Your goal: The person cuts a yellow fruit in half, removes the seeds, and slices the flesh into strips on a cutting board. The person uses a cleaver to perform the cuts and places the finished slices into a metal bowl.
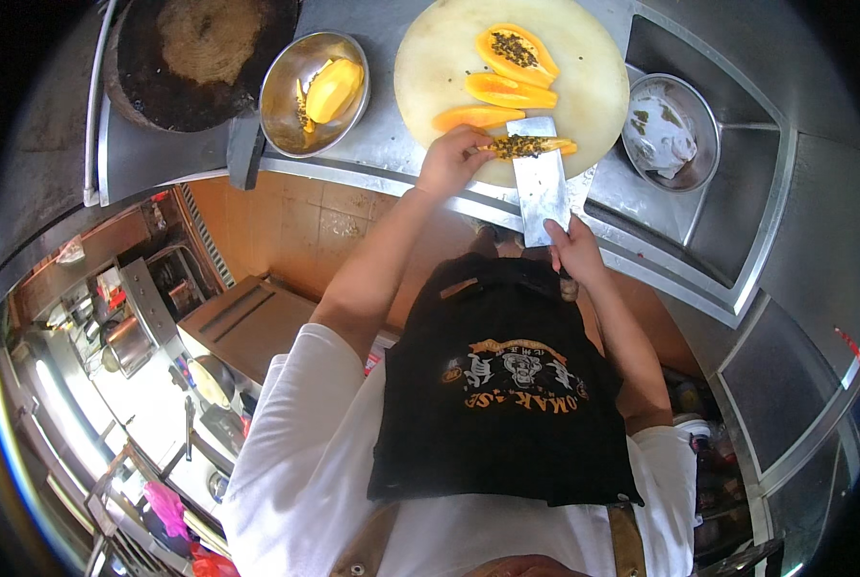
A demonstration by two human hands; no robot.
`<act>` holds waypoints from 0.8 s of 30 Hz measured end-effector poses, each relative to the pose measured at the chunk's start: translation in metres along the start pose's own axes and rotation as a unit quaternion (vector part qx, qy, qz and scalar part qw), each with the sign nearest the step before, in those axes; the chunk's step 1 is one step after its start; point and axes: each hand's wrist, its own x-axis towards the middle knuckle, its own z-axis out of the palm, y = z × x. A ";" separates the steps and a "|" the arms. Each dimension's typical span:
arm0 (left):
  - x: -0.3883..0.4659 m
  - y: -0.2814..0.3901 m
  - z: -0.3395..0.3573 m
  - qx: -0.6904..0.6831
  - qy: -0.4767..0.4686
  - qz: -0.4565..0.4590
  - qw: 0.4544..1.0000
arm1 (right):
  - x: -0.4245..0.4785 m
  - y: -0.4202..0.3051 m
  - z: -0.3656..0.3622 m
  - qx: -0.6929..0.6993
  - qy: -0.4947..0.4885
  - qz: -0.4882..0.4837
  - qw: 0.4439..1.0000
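Note:
My right hand (pixel 580 252) grips the handle of a cleaver (pixel 542 191), its broad blade reaching over the edge of a round cutting board (pixel 430 54). Across the blade lies a thin strip of papaya covered in dark seeds (pixel 524 147). The fingers of my left hand (pixel 455 162) pinch that strip's left end. Just beyond, two papaya wedges without seeds rest on the board, one nearer (pixel 477 117) and one farther (pixel 511 91). A wider papaya piece (pixel 527 61) at the back still has seeds in its hollow. A few loose seeds dot the board.
Left of the board stands a steel bowl (pixel 277 94) with a peeled papaya (pixel 335 91) and seedy scraps. A dark round wooden block (pixel 138 86) is farther left. At right, a sink (pixel 744 195) holds a steel bowl (pixel 713 144) with whitish contents I cannot identify.

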 end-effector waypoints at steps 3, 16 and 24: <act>-0.001 -0.001 -0.002 0.014 0.005 0.013 1.000 | -0.005 0.008 0.001 -0.004 -0.017 -0.015 1.000; -0.004 -0.011 -0.010 0.036 0.031 0.064 0.997 | -0.006 -0.015 0.019 -0.019 -0.030 -0.004 0.999; -0.014 -0.004 -0.013 0.093 0.060 0.051 0.993 | -0.009 -0.028 0.025 -0.100 -0.021 0.003 0.995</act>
